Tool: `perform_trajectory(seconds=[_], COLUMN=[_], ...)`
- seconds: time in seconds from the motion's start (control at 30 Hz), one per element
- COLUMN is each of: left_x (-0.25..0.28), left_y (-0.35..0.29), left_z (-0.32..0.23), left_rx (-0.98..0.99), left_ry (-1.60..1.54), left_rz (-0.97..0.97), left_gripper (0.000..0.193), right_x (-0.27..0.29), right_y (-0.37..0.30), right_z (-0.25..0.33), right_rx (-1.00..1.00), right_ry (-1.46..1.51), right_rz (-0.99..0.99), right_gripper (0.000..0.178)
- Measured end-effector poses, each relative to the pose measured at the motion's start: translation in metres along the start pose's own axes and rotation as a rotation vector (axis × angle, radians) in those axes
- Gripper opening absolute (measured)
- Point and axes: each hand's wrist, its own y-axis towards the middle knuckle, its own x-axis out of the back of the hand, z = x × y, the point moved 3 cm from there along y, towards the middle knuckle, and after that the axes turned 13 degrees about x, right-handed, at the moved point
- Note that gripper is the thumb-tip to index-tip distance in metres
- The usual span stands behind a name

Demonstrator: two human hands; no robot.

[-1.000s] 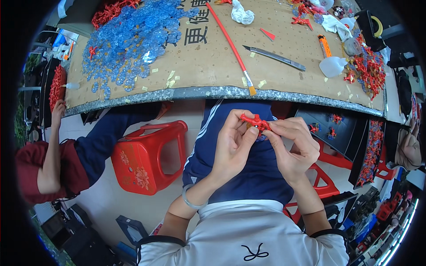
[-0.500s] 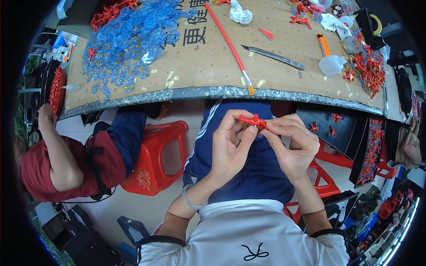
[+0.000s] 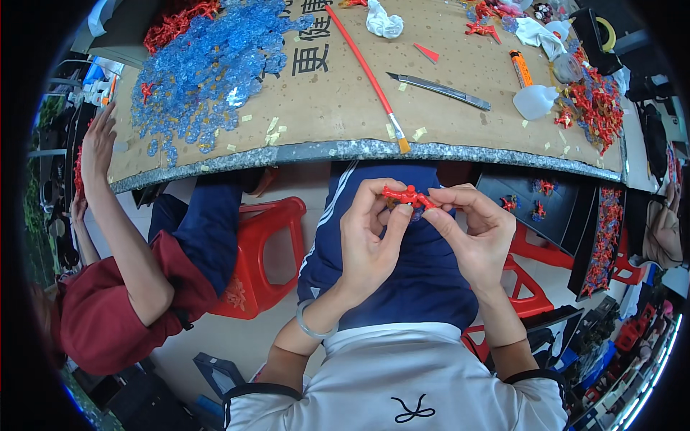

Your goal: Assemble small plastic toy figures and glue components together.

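Over my lap, just off the table's front edge, both hands hold a small red plastic figure (image 3: pixel 410 194). My left hand (image 3: pixel 372 226) pinches its left side between thumb and fingers. On the other side, the thumb and forefinger of my right hand (image 3: pixel 474 223) close on its right-hand limb. A bit of clear blue shows beneath the figure, mostly hidden by fingers. On the table lie a heap of clear blue plastic pieces (image 3: pixel 208 65), a red-handled paintbrush (image 3: pixel 366 72) and a utility knife (image 3: pixel 440 91).
A white squeeze bottle (image 3: pixel 535 102) stands near a pile of red and blue figures (image 3: pixel 600 108). Crumpled white tissue (image 3: pixel 384 20) lies far back. To my right is a black tray (image 3: pixel 528 205) with several figures. A co-worker (image 3: pixel 136 287) sits at left by a red stool (image 3: pixel 262 251).
My hands stay almost in place, with the right-hand limb of the figure now angled lower. At left the co-worker has leaned nearer and raised an arm toward the table.
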Motion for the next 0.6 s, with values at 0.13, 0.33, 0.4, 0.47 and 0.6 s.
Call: perform_trajectory(seconds=[0.13, 0.33, 0.4, 0.47, 0.6], left_x=[0.0021, 0.0018, 0.0018, 0.0024, 0.0055], left_y=[-0.0001, 0.0017, 0.0023, 0.0030, 0.0049], left_z=[0.0007, -0.0021, -0.0034, -0.0030, -0.0040], left_rx=[-0.040, -0.029, -0.001, 0.010, 0.009], left_ry=[0.083, 0.080, 0.055, 0.051, 0.081], left_rz=[-0.012, 0.010, 0.041, 0.061, 0.099], left_gripper=[0.018, 0.018, 0.018, 0.018, 0.019], right_x=[0.0015, 0.0034, 0.0044, 0.0050, 0.0054], right_y=[0.0019, 0.0029, 0.0040, 0.0046, 0.0081], right_z=[0.0024, 0.0024, 0.0041, 0.0042, 0.0064], right_rx=[0.070, 0.153, 0.169, 0.193, 0.237], right_ry=[-0.022, -0.059, -0.078, -0.095, -0.130], right_rz=[0.066, 0.089, 0.099, 0.107, 0.126], right_gripper=[0.017, 0.019, 0.020, 0.019, 0.021])
